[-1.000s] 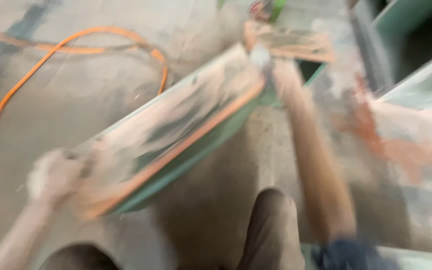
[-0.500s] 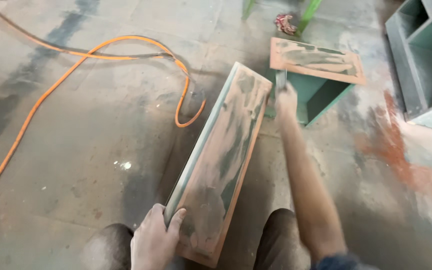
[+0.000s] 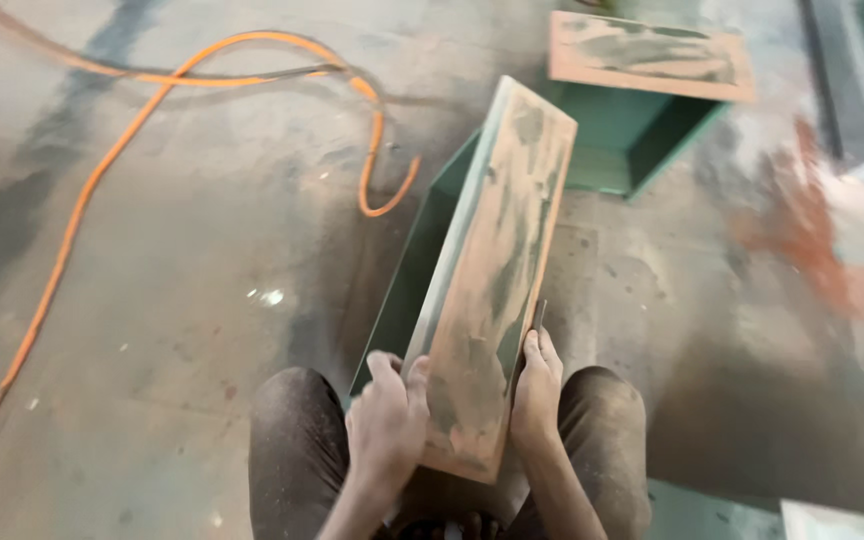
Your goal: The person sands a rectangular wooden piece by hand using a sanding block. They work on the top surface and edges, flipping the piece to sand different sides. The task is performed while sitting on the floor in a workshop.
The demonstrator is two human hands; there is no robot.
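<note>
A: What's in my hands?

B: My left hand (image 3: 387,420) grips the near left edge of the long green metal box with a rusty-orange dusty face (image 3: 492,270); my right hand (image 3: 535,385) presses flat on its right edge, fingers closed against it.

A: Where's the box?

B: Tilted up between my knees on the grey concrete floor (image 3: 172,300). A second green box (image 3: 642,90) lies beyond, an orange hose (image 3: 82,190) to the left.

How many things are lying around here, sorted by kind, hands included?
Hands: 2, the left hand and right hand, both gripping the near box.
Green metal boxes with rusty faces: 2, the near box and the far box.
Orange hoses: 1, the hose on the floor.
Total: 5.
</note>
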